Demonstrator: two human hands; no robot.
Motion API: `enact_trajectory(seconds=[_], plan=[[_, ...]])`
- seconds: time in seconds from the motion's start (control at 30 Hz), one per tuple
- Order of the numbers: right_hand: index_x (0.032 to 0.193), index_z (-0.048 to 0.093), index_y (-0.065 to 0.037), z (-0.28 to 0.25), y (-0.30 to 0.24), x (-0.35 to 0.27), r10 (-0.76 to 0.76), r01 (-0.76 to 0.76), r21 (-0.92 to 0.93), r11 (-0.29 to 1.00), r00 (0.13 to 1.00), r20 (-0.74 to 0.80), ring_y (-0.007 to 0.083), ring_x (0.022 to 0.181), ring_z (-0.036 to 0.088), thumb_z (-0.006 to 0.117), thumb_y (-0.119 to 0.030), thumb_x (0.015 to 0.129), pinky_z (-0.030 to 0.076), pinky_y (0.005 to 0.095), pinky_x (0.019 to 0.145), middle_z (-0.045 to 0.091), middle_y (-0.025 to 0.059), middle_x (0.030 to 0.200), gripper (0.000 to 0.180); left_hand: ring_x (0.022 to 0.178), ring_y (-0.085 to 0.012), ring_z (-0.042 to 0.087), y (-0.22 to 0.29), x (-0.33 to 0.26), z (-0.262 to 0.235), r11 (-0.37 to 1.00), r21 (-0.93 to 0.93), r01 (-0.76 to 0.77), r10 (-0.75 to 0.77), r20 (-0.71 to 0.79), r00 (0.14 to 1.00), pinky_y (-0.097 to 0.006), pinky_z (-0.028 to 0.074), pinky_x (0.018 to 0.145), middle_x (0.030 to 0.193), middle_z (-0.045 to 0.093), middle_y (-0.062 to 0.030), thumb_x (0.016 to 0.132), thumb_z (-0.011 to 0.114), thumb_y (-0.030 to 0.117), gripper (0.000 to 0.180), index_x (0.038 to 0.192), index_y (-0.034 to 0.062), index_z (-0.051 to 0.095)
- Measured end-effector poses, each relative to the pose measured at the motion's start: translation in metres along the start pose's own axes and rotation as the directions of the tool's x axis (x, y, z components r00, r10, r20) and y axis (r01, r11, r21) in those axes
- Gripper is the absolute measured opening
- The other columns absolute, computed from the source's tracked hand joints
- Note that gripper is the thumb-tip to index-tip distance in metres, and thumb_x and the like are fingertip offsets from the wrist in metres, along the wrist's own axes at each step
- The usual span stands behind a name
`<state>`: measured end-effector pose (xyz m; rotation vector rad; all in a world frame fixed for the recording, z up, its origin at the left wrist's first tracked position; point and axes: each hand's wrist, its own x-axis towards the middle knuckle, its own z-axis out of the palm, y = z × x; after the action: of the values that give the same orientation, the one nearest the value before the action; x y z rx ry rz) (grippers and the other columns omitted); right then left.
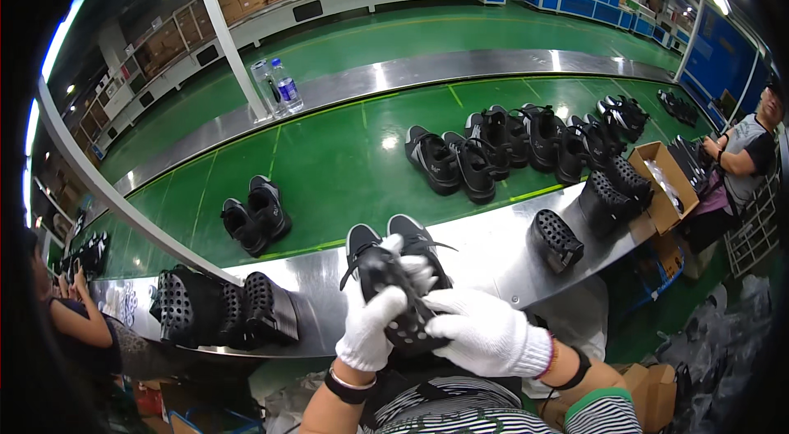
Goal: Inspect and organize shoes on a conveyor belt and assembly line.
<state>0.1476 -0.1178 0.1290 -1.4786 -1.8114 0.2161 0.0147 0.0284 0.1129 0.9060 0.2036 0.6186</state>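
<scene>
A black perforated piece point(408, 337) is pinched at bench point(489, 257) level, beside black shoes point(362, 238), between closed gloved fingers, probably best steadied by the left hand point(371, 325) while handled by the right hand point(485, 334).

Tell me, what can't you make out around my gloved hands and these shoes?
In the head view:
- Underside of the black perforated piece: faces away, behind the left hand and right hand.
- Near ends of the shoes beyond it: covered by piece and gloves.
- Part of the co-worker at left: lost in the dark fisheye rim.
- Far-right shoes' details: too small.
</scene>
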Motion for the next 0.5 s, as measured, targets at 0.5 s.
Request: enact_trajectory(seconds=[0.5], plan=[[0.123,0.070,0.002,0.006,0.019,-0.054,0.703,-0.494,0.508,0.706,0.574,-0.419,0.0134,0.094,0.072,0.080,-0.011,0.088,0.058,0.0295,0.085,0.077,0.0119,0.105,0.038,0.110,-0.0366,0.063,-0.039,0.042,-0.018,0.022,0.868,-0.496,0.039,0.495,0.868,-0.041,0.055,0.089,0.116,0.065,-0.0176,0.093,0.066,0.014,0.030,0.119,0.0004,0.061]])
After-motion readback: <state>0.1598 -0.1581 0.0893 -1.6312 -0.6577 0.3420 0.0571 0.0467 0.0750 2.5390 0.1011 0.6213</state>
